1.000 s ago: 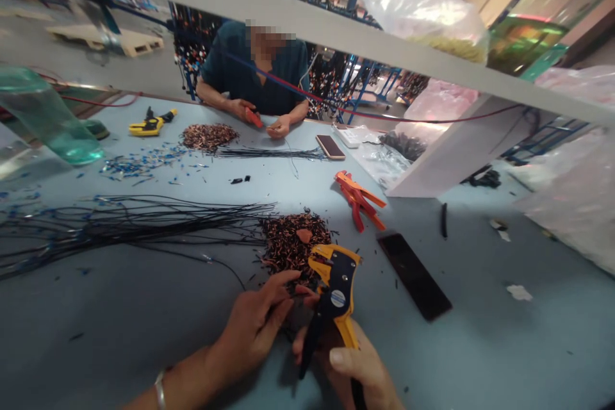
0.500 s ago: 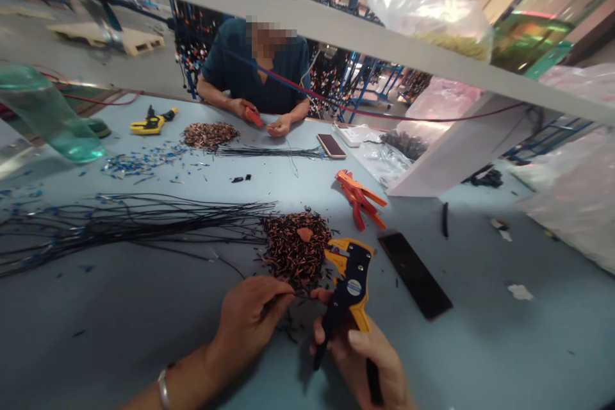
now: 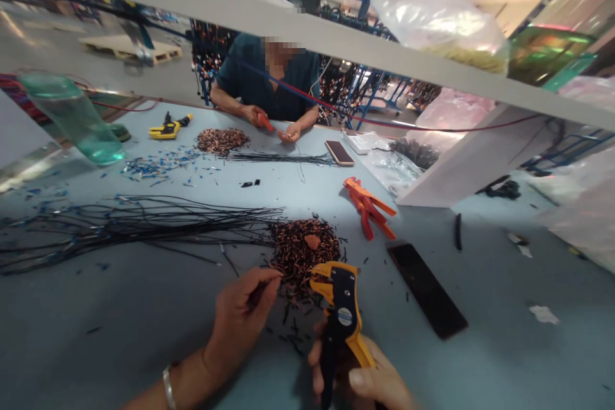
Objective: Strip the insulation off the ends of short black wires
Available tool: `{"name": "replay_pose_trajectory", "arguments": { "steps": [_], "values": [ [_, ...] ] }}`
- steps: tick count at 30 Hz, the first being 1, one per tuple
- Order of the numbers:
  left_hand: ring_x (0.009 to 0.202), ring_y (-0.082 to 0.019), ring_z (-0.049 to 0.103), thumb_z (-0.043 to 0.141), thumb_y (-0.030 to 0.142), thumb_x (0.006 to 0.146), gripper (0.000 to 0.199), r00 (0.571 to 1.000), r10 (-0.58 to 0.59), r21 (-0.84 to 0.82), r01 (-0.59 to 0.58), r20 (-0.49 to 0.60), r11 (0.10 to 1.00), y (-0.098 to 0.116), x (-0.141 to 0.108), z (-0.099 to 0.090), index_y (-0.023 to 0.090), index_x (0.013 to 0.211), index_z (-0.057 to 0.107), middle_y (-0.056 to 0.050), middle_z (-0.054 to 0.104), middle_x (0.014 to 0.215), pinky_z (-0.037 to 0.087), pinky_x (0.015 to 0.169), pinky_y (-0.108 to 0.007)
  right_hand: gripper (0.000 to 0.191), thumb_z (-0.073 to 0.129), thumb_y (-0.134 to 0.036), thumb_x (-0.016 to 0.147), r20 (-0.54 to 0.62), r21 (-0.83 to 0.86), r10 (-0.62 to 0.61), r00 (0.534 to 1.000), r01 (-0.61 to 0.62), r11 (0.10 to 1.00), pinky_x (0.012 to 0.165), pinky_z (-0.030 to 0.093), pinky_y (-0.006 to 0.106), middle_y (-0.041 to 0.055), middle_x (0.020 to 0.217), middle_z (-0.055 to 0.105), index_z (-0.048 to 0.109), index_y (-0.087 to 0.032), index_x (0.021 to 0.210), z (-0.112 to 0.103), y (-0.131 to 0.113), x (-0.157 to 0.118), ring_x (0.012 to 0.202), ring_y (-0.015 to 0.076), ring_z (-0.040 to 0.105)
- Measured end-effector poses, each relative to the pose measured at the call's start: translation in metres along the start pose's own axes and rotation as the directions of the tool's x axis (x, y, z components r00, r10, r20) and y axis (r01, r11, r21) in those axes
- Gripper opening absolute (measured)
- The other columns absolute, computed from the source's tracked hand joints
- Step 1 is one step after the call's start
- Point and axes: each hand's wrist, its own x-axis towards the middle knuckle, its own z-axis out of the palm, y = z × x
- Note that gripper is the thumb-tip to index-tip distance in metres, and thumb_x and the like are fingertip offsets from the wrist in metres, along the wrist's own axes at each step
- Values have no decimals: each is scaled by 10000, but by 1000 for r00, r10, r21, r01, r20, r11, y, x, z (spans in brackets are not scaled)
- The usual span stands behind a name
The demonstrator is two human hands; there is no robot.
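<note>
My left hand [image 3: 243, 314] pinches a thin black wire [image 3: 229, 259] beside a pile of short dark and copper clippings [image 3: 300, 250]. Wrapped round the handles of a yellow and black wire stripper [image 3: 344, 301] is my right hand [image 3: 353, 365]. The stripper's jaws point left, over the lower right part of the pile, a little right of my left fingertips. A bundle of long black wires [image 3: 158, 227] with blue ends lies at the left.
Red and orange pliers [image 3: 369, 205] and a black phone [image 3: 426, 288] lie right of the pile. Across the table a person [image 3: 269, 90] holds a red tool. A green bottle [image 3: 77, 118] stands at the left. A white bar [image 3: 336, 29] crosses above.
The stripper has shifted left and its jaws now sit over the clippings. My left fingertips and the right hand have moved apart. The view has shifted slightly.
</note>
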Motion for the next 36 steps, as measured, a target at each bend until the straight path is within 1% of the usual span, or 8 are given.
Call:
{"name": "replay_pose_trajectory", "arguments": {
  "steps": [3, 6, 10, 14, 18, 24, 28, 36],
  "values": [
    [517, -76, 626, 558, 203, 858, 147, 1000, 5, -14, -4, 10, 1000, 2, 0, 0, 173, 799, 688, 18, 714, 667, 470, 495, -126, 566, 737, -301, 657, 33, 54, 34, 999, -36, 998, 707, 508, 395, 154, 1022, 700, 621, -101, 1174, 0, 6, 2, 804, 265, 667],
    [486, -71, 598, 555, 202, 860, 146, 999, 32, -30, -32, 21, 999, 5, -1, -1, 168, 801, 684, 19, 692, 642, 447, 465, -129, 566, 745, -288, 657, 17, 19, 23, 1000, -23, 1000, 736, 501, 402, 158, 1041, 695, 616, -100, 1175, 0, 8, 3, 831, 269, 663],
    [444, -60, 537, 559, 175, 858, 135, 995, 88, -40, -86, 49, 995, 6, -1, -2, 170, 804, 683, 42, 620, 566, 414, 448, -132, 580, 793, -329, 628, 0, -57, 22, 1000, -22, 998, 718, 491, 387, 152, 1012, 697, 630, -105, 1137, 4, 2, 3, 795, 260, 663],
    [440, -60, 528, 570, 160, 855, 119, 991, 127, -31, -127, 30, 991, 7, -1, -2, 171, 811, 681, 41, 616, 561, 406, 448, -138, 579, 799, -331, 630, -54, -79, 29, 998, -33, 996, 754, 475, 391, 147, 1024, 699, 630, -115, 1141, 9, -7, 0, 832, 270, 658],
    [435, -57, 529, 566, 144, 857, 122, 987, 159, -23, -158, 26, 987, 7, -1, -3, 175, 822, 679, 38, 625, 570, 405, 440, -135, 586, 820, -335, 603, -57, -73, 46, 997, -50, 996, 735, 461, 350, 129, 1012, 707, 642, -122, 1119, 8, -7, -2, 803, 241, 658],
    [506, -82, 592, 583, 128, 853, 111, 957, 290, -3, -290, -16, 957, 10, -4, -4, 178, 838, 681, 12, 659, 609, 472, 514, -157, 581, 824, -339, 608, -69, -102, 23, 997, -30, 994, 767, 444, 343, 131, 1044, 703, 640, -140, 1122, 8, -5, -4, 857, 251, 657],
    [485, -81, 572, 586, 104, 844, 122, 938, 346, -1, -346, 8, 938, 11, -6, -6, 177, 865, 682, 21, 626, 570, 471, 512, -164, 579, 811, -358, 626, -73, -167, -1, 997, -11, 986, 774, 435, 352, 128, 1021, 702, 636, -132, 1130, 10, -8, -4, 852, 259, 651],
    [505, -86, 598, 571, 105, 832, 124, 950, 311, 21, -311, -18, 950, 10, -8, -5, 184, 842, 667, 14, 649, 600, 485, 522, -161, 578, 819, -369, 620, -68, -191, 9, 998, -22, 981, 762, 426, 353, 133, 1043, 700, 629, -140, 1115, 9, -9, -4, 859, 259, 649]
  ]
}}
